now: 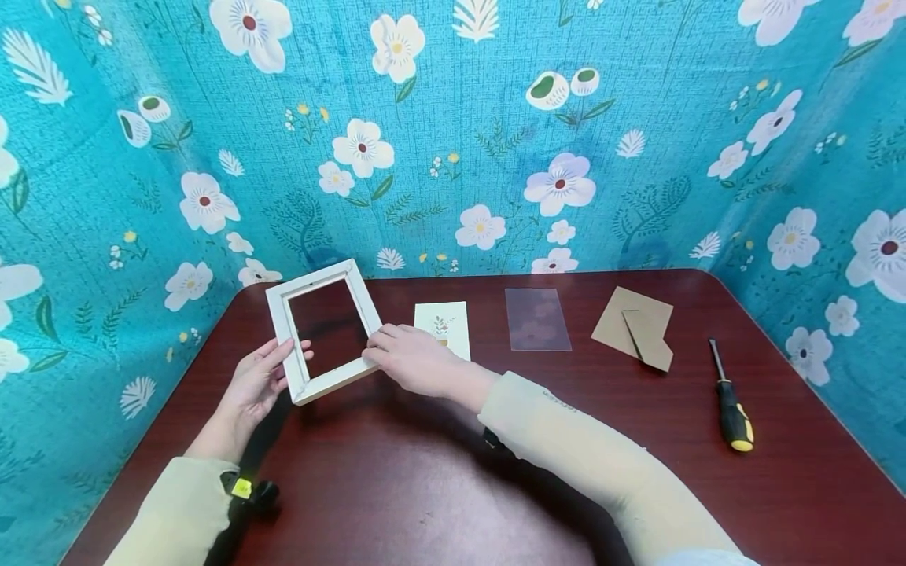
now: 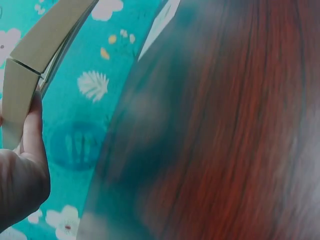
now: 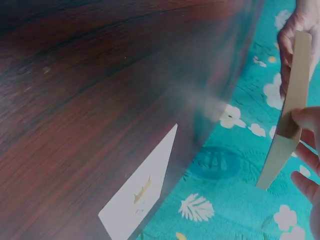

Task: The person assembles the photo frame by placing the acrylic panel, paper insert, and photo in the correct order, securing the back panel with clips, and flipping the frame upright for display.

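A white wooden picture frame (image 1: 336, 380) is held up at a tilt over the table's left part, its middle an open hole. My left hand (image 1: 249, 387) grips its left side, thumb on the near face and fingers behind. At the lower right side, my right hand (image 1: 416, 360) holds the frame with its fingers bent over the bar. In the left wrist view, the pale outer edge of the frame (image 2: 42, 39) shows a corner seam. The right wrist view has my right thumb on the edge of the frame (image 3: 295, 82), with other fingers beside it.
Right of the frame lies a white card (image 1: 453, 316) with a plant print, partly behind my right hand. Farther right are a clear sheet (image 1: 536, 320), a brown backing board (image 1: 647, 324) with a dark stand strip, and a black-yellow screwdriver (image 1: 733, 413). Flowered blue cloth (image 1: 439, 118) hangs behind the table (image 1: 368, 487).
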Demonstrator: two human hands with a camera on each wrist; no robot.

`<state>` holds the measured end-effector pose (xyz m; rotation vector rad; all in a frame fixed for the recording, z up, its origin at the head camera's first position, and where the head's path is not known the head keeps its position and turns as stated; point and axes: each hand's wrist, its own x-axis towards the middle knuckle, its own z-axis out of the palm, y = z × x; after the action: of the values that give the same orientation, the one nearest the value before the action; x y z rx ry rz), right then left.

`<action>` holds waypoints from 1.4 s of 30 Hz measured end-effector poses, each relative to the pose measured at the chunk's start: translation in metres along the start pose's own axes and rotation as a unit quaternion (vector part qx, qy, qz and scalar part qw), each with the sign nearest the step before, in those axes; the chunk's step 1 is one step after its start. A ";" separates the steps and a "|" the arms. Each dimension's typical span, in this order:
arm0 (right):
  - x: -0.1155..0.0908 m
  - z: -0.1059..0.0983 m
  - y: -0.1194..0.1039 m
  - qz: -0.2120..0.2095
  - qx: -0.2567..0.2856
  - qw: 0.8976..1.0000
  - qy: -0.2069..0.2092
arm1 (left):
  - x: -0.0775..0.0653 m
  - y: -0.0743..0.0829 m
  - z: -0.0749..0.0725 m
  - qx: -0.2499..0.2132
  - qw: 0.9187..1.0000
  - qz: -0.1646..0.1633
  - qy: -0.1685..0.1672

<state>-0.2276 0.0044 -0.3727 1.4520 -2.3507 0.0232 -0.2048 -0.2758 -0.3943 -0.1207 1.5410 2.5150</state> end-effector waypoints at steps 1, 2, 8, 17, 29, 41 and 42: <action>-0.004 -0.003 0.003 0.001 0.022 1.000 0.013 | 0.000 -0.001 0.004 0.001 1.000 0.001 -0.003; -0.008 -0.006 0.005 0.005 0.043 0.999 0.028 | 0.001 -0.001 0.008 0.003 1.000 0.002 -0.006; -0.037 -0.018 0.023 0.100 0.155 0.976 0.114 | 0.006 -0.006 0.036 0.025 0.999 0.004 -0.021; -0.066 -0.029 0.043 0.341 0.415 0.839 0.084 | 0.006 -0.024 0.075 0.071 0.997 -0.008 -0.037; -0.103 -0.031 0.045 0.422 0.622 0.652 0.098 | -0.002 -0.048 0.115 0.102 0.991 -0.032 -0.080; -0.146 -0.036 0.037 0.437 0.622 0.645 0.077 | -0.004 -0.062 0.125 0.215 0.964 -0.043 -0.149; -0.149 -0.036 0.036 0.436 0.623 0.644 0.074 | -0.005 -0.063 0.125 0.223 0.961 -0.045 -0.155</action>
<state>-0.1888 0.1571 -0.3808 0.2929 -2.5782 2.2387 -0.1838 -0.1367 -0.3916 0.2504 1.8608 1.9408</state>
